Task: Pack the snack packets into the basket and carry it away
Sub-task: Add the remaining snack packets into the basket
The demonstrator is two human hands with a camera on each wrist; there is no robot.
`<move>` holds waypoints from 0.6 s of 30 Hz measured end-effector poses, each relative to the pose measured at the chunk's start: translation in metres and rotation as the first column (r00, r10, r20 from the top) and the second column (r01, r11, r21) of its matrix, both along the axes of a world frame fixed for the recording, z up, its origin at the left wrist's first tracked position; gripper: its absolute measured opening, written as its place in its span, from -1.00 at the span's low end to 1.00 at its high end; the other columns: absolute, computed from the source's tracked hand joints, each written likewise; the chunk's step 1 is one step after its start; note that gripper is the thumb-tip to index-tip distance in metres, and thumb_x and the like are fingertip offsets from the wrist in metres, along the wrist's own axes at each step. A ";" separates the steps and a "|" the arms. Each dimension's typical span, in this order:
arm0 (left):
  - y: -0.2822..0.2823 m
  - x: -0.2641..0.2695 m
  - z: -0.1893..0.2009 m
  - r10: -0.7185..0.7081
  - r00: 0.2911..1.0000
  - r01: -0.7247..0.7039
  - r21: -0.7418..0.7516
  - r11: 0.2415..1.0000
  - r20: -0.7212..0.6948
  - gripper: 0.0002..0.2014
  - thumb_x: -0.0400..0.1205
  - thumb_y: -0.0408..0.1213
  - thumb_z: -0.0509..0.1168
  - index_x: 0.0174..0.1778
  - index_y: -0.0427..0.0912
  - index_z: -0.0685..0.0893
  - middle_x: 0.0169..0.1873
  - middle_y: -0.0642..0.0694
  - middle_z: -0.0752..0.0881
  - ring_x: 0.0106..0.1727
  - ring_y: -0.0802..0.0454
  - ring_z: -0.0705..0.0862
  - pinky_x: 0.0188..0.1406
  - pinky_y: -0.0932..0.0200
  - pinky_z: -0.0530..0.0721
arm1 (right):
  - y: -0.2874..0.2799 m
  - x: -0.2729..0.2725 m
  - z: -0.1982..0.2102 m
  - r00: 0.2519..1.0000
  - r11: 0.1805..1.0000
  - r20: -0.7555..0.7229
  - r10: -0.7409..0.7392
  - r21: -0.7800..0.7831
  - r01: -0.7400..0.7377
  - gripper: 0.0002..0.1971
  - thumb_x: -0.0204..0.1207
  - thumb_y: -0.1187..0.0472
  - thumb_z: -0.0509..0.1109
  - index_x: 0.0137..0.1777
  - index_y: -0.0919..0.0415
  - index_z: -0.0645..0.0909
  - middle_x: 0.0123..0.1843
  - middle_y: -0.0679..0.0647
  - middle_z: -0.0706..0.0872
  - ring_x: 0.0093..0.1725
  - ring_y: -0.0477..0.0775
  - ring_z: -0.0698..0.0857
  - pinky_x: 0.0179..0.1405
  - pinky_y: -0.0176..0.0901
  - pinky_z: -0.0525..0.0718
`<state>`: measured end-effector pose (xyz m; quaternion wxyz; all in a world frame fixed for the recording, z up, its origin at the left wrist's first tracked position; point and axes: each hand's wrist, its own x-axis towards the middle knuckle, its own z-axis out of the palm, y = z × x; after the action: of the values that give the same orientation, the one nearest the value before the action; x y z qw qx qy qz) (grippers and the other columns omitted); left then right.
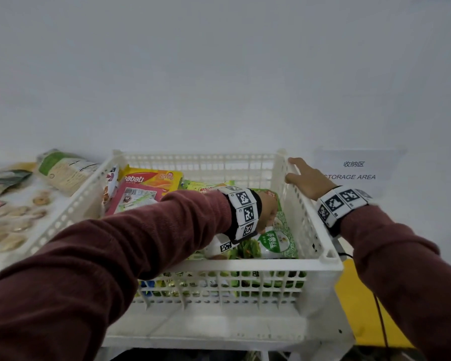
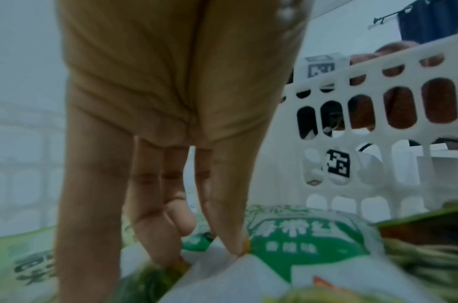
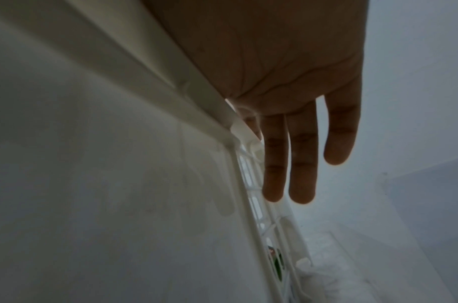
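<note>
A white slotted basket (image 1: 245, 265) stands in front of me with several snack packets in it. My left hand (image 1: 267, 209) reaches down into its right side. In the left wrist view the left hand (image 2: 201, 254) points straight down, and its fingertips (image 2: 235, 246) touch a green-and-white packet (image 2: 300, 239) that lies on top of the others (image 1: 274, 243). A yellow packet (image 1: 151, 178) and a pink one (image 1: 136, 198) lie at the basket's back left. My right hand (image 1: 305, 178) rests on the right rim with straight fingers (image 3: 303, 174) along the basket wall (image 3: 196, 82).
More packets lie loose on the table to the left of the basket: a green-and-cream bag (image 1: 65, 170), a dark one (image 1: 3, 181) and several clear bags of biscuits (image 1: 11, 230). A "STORAGE AREA" sign (image 1: 354, 170) lies to the right. A yellow surface (image 1: 359, 303) shows below right.
</note>
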<state>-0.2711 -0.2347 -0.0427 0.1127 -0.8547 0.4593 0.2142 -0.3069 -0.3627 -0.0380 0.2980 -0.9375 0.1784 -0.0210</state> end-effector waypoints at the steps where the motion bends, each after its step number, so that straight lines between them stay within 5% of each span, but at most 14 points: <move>1: -0.001 0.000 0.000 -0.002 1.000 0.002 -0.014 1.000 0.003 -0.80 0.55 -0.34 0.39 0.06 -0.30 0.67 -0.06 -0.06 0.52 -0.01 0.06 0.47 -0.34 0.34 0.46 | 0.000 0.000 0.000 1.000 1.000 0.003 -0.001 -0.004 0.001 -0.40 0.57 0.05 0.16 0.59 0.00 0.07 0.44 0.32 0.44 0.24 0.32 0.54 0.21 0.09 0.50; 4: 0.001 0.000 0.019 0.046 0.999 -0.046 -0.141 0.989 -0.005 -0.68 0.57 -0.25 0.37 0.19 -0.32 0.65 -0.09 -0.07 0.57 -0.07 0.05 0.52 -0.35 0.31 0.49 | -0.001 0.000 0.000 1.000 1.000 0.001 -0.004 -0.025 0.004 -0.40 0.56 0.04 0.16 0.58 -0.03 0.08 0.44 0.30 0.45 0.25 0.32 0.55 0.25 0.12 0.51; 8: 0.036 0.009 0.085 0.131 0.988 -0.152 -0.419 0.895 -0.078 -0.71 0.59 -0.09 0.32 0.11 -0.20 0.66 -0.26 0.04 0.62 -0.26 0.13 0.59 -0.48 0.46 0.53 | -0.003 0.002 0.002 0.999 0.989 -0.038 0.000 -0.146 -0.005 -0.41 0.58 0.01 0.15 0.59 -0.03 0.09 0.49 0.28 0.43 0.32 0.32 0.53 0.29 0.12 0.48; 12: 0.112 0.024 0.152 0.254 0.964 -0.244 -0.629 0.738 -0.075 -0.71 0.59 -0.03 0.28 0.12 -0.12 0.64 -0.17 0.03 0.66 -0.12 0.09 0.67 -0.20 0.23 0.61 | -0.003 0.003 0.015 0.993 0.946 -0.120 0.022 -0.320 -0.059 -0.45 0.64 -0.10 0.06 0.60 -0.02 0.10 0.40 0.25 0.55 0.21 0.25 0.61 0.28 0.07 0.53; 14: 0.159 0.034 0.170 0.340 0.937 -0.297 -0.681 0.669 -0.074 -0.73 0.60 -0.04 0.27 0.11 -0.12 0.64 -0.16 0.00 0.68 -0.09 0.06 0.68 -0.19 0.21 0.60 | 0.000 0.003 0.027 0.985 0.932 -0.169 0.031 -0.351 -0.090 -0.43 0.63 -0.13 0.08 0.60 0.04 0.15 0.08 0.18 0.70 -0.13 0.12 0.67 -0.01 -0.11 0.62; 16: 0.204 0.048 0.175 0.447 0.893 -0.355 -0.698 0.622 -0.055 -0.75 0.61 -0.08 0.27 0.10 -0.13 0.64 -0.12 -0.05 0.69 -0.07 0.02 0.66 -0.19 0.19 0.58 | 0.006 0.004 0.044 0.973 0.916 -0.229 0.031 -0.384 -0.119 -0.45 0.62 -0.10 0.15 0.56 0.10 0.27 -0.38 0.01 0.55 -0.49 -0.05 0.55 -0.43 -0.33 0.48; 18: 0.246 0.064 0.164 0.541 0.841 -0.407 -0.680 0.610 -0.018 -0.76 0.61 -0.15 0.28 0.10 -0.19 0.66 -0.10 -0.15 0.70 -0.10 -0.04 0.63 -0.25 0.23 0.53 | 0.016 0.006 0.064 0.948 0.871 -0.316 0.027 -0.458 -0.177 -0.51 0.59 -0.06 0.23 0.45 0.14 0.43 -0.53 -0.04 0.45 -0.67 -0.17 0.48 -0.61 -0.44 0.37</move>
<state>-0.2067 0.0113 0.1210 -0.2143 -0.9446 0.2474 -0.0220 -0.3011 -0.3468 0.0265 0.0262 -0.9823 0.1604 0.0937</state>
